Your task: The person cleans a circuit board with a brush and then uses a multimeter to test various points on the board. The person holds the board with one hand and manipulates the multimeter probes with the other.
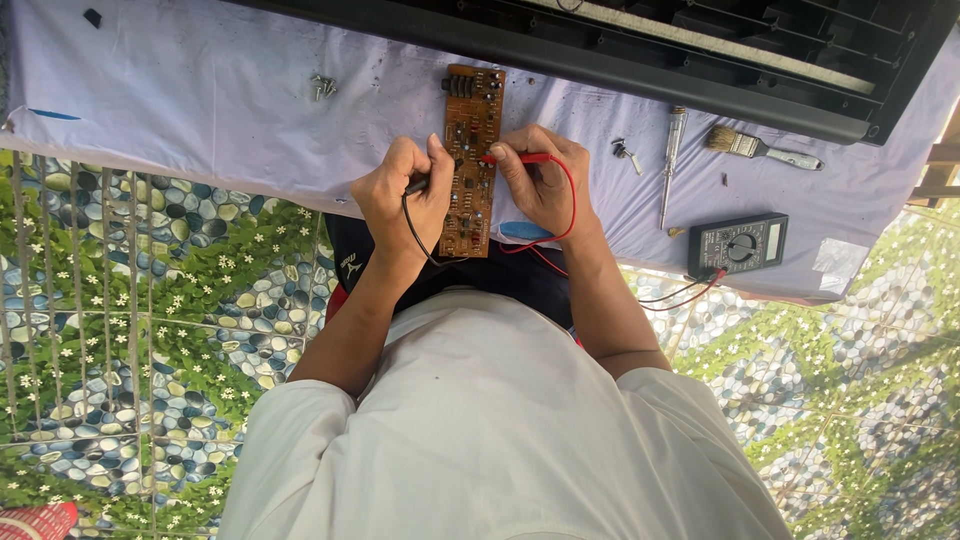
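Pale purple cloth (180,100) over a work table, with pebble-and-flower patterned flooring (150,330) below the near edge. Outdoor light.

My left hand (405,195) is closed, thumb and fingers pinched around a black probe (418,184). Its tip points right onto the board, and the black lead loops down off my wrist. My right hand (540,180) is also closed, fingertips gripping a red probe (520,158). That tip points left onto the board, and the red lead arcs around the back of the hand.

The brown circuit board (472,130) lies flat on the cloth between my two hands. Its long axis runs near to far, and its near end reaches the table edge in front of my chest. Both probe tips meet it at about mid-length, left hand on its left edge, right hand on its right edge. The two hands are about equally close. The far half of the board is bare.

A blue object (525,231) sits just under my right wrist; I can't tell what it is.

Further right:
- a small metal part (628,153)
- a screwdriver (670,165) lying near-to-far
- a paintbrush (760,148)
- a dark multimeter (738,244) near the table edge, with the red and black leads plugged into it

Far left is a small heap of screws (322,86), well apart from the board. A long black casing (650,50) runs along the far side.
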